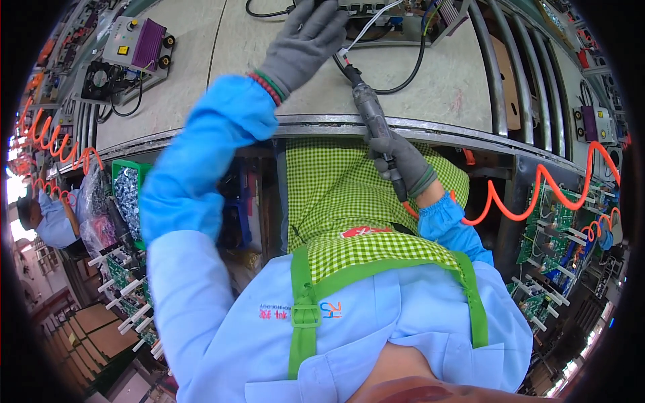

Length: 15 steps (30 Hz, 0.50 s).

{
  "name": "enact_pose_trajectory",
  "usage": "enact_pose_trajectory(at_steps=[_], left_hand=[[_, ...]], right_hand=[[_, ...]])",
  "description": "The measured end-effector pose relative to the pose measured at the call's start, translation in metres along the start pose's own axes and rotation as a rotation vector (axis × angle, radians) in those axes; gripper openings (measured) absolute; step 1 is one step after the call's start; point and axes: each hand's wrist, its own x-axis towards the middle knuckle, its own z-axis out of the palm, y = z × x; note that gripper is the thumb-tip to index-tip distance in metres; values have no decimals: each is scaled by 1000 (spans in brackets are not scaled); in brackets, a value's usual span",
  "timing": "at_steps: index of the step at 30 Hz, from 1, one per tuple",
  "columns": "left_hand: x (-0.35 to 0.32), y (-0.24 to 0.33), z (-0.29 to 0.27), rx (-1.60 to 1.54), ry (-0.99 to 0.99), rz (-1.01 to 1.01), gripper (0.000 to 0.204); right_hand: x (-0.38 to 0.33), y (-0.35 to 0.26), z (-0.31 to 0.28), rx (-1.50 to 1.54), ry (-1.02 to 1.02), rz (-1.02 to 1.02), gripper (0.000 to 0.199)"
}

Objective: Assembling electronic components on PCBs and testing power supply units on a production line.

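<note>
My left hand (306,48), in a grey knit glove, stretches up to the top edge of the view, at the left end of an opened electronic unit (403,33). Its fingers are extended, back of the hand up; whether the tips touch the unit cannot be made out. A dark pneumatic screwdriver (369,107) lies in my right hand (403,161), also grey-gloved, which is closed round its lower body. The tool's tip points up at the unit's near edge, close to a white wire (366,30) and a black cable (420,60).
A finished-looking unit with a purple side (149,46) stands at the left of the worktable (269,107). Metal rollers (514,74) run on the right. An orange coiled air hose (500,205) trails rightward. A green bin of screws (127,195), circuit boards (551,215) and a co-worker (57,218) flank me.
</note>
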Motion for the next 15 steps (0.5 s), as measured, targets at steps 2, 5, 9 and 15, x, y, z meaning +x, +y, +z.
enact_pose_trajectory(at_steps=[2, 5, 9, 15], left_hand=[[17, 5, -22, -635, -155, 155, 59], [61, 13, -39, -1141, -80, -187, 59], [66, 27, -41, -3587, 469, -911, 58], [58, 38, -31, -3627, 479, -1055, 54]], right_hand=[[0, 3, 5, 61, -18, -8, 29], [2, 9, 16, 201, -1, 33, 32], [5, 12, 28, 268, -2, 19, 29], [9, 16, 43, 243, 53, 7, 25]])
